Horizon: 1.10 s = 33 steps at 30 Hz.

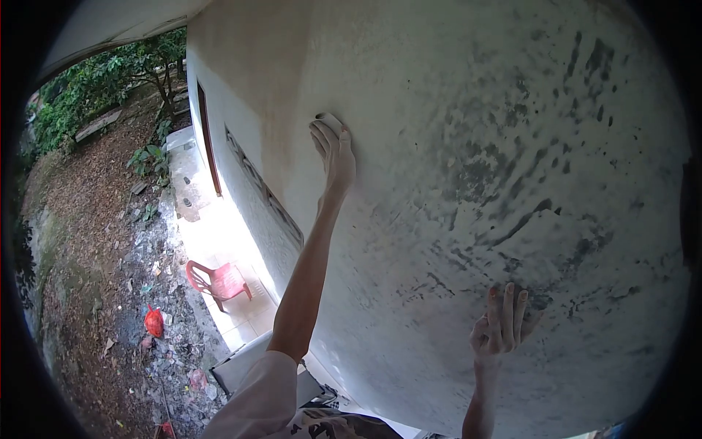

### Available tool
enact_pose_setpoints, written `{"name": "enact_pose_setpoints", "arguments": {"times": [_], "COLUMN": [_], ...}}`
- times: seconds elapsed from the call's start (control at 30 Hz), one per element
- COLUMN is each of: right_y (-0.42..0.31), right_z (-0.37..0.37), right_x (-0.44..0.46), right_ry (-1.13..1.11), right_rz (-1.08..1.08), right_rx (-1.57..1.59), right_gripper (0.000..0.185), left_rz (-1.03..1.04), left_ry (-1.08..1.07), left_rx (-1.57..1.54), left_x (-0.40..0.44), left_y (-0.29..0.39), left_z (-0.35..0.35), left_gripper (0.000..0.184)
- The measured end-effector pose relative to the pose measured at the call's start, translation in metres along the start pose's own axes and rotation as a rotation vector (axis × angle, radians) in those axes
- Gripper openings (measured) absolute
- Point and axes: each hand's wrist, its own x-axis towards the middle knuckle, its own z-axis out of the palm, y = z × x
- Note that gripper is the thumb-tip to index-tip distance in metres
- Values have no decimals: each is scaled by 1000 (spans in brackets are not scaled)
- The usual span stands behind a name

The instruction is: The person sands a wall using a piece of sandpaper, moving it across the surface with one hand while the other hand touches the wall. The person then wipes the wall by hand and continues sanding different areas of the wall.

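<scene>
A large plastered wall (409, 197), whitish with dark grey patches and smears, fills the middle and right of the view. High on the wall, my left hand (338, 157) presses a small pale sheet with a curled edge, which looks like sandpaper (330, 119). Its fingers are bent over the sheet, and part of it is hidden under them. Lower and to the right, my right hand (502, 325) rests against the wall, fingers stretched upward beside a dark patch. Nothing shows in it. Pale dust covers both hands.
A red plastic chair (223, 282) stands on the tiled ledge below left. A grey-white panel (245, 364) is close beneath my left arm. Beyond the ledge lies littered ground (88, 256) with a red bag (153, 322). An opening with a grille (259, 183) breaks the wall at left.
</scene>
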Motion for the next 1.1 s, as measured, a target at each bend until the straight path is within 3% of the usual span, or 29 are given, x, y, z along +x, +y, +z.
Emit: {"name": "enact_pose_setpoints", "arguments": {"times": [0.13,0.17,0.27,0.43,0.57,0.63,0.77,0.87,1.1], "right_y": [0,-1,0,0,1,1,-1,-1,-2], "right_z": [-2,-3,-3,-1,-4,-3,-1,-3,-4], "right_x": [1,1,4,0,0,1,2,3,3], "right_ry": [5,-1,7,12,-3,15,39,37,16], "right_rz": [-1,0,-3,6,4,-1,-3,13,10], "right_rx": [18,18,20,23,34,38,35,32,41], "right_gripper": [38,38,38,38,38,38,39,38,41], "left_rz": [302,409,450,190,-45,13,358,552,116], "left_ry": [-153,-159,-227,-78,1,-12,-186,-181,50], "left_rx": [245,269,317,127,-12,-12,309,292,73], "left_x": [-88,-95,-70,26,57,27,-75,-76,51], "left_y": [67,70,58,8,-13,8,71,62,1], "left_z": [27,29,13,-11,-18,-4,23,18,-8], "left_gripper": [74,74,74,74,74,74,75,73,73]}}
